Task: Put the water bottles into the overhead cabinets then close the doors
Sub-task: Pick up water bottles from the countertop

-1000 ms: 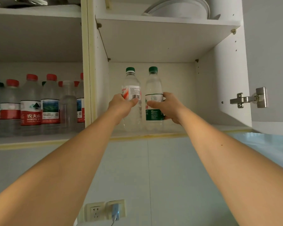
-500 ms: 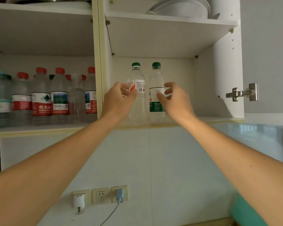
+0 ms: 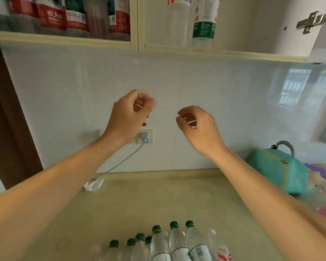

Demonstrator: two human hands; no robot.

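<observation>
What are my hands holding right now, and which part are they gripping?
Nothing. The left hand and the right hand hang loosely curled in front of the wall, both empty, below the two bottles standing on the cabinet shelf.

- Both forearms are bare from the frame's lower edge up to the wrists; no sleeves show.
- The left hand point(image 3: 129, 114) wears no glove, ring, watch or band.
- The right hand point(image 3: 199, 127) is likewise uncovered, with nothing at its wrist.
- The fingers point(image 3: 183, 112) have short, plain nails where they show, though blur hides finer detail.
</observation>
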